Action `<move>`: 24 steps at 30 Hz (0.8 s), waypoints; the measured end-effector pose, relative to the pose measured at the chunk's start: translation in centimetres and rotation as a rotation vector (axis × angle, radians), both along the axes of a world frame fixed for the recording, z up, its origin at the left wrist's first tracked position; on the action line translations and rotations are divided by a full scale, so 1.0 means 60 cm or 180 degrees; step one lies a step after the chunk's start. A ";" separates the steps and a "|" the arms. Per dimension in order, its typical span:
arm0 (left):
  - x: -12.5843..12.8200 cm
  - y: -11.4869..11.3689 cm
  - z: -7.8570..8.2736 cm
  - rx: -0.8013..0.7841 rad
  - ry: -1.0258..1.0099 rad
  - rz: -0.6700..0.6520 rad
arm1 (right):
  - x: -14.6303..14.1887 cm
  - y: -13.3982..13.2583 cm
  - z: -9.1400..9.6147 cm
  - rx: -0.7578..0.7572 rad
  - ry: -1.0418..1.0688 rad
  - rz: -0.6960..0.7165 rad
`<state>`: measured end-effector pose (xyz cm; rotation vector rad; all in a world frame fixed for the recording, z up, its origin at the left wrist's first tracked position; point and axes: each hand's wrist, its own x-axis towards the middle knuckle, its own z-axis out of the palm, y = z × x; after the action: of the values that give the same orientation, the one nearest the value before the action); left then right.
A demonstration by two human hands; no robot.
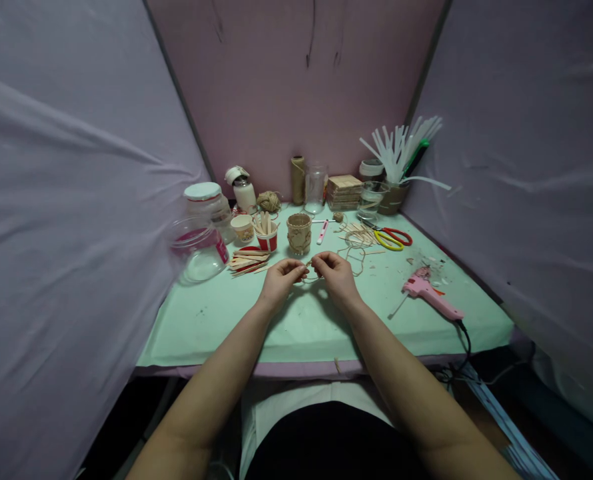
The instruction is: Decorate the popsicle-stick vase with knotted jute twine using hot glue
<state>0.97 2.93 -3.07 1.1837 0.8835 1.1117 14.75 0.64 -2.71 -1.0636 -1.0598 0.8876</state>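
Observation:
My left hand [281,280] and my right hand [336,275] meet over the middle of the table, fingertips pinched close together. Between them runs a thin piece of twine [312,278], gripped at both sides. More of the twine lies in loose loops on the cloth beyond my right hand. Just past my fingers stands a twine-wrapped cup [299,235] with a braided rim and a raised pattern on its side. A pink-and-white craft knife [322,232] lies to the right of the cup.
Left are clear jars [199,250], a red cup of craft sticks [266,235] and loose sticks [249,261]. Right are scissors [394,239], a pink glue gun [431,295] with its cord, and a pot of white glue sticks [399,150]. Twine rolls [298,180] stand behind.

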 end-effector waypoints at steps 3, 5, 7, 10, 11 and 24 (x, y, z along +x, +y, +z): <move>-0.001 -0.002 0.005 -0.0198 -0.0039 -0.0093 | -0.001 -0.001 0.001 -0.0026 -0.0025 -0.0006; -0.002 -0.005 0.010 -0.0290 -0.0012 -0.0168 | -0.001 -0.001 0.001 -0.0037 -0.0033 0.0010; -0.003 -0.007 0.015 -0.0392 -0.0030 -0.0239 | -0.001 -0.001 0.000 -0.0032 -0.0009 0.0038; -0.005 -0.008 0.018 -0.0580 -0.0102 -0.0334 | 0.000 -0.001 0.000 -0.0040 0.0032 0.0069; -0.005 -0.008 0.018 -0.0639 -0.0124 -0.0371 | 0.000 -0.001 0.000 -0.0052 0.0035 0.0077; -0.011 0.002 0.013 -0.1155 -0.0683 -0.0854 | 0.001 0.004 -0.007 -0.0154 0.0115 0.0163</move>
<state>0.32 3.03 -2.27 0.8357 0.7003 0.8016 14.78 0.90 -3.13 -1.0607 -1.0437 0.9746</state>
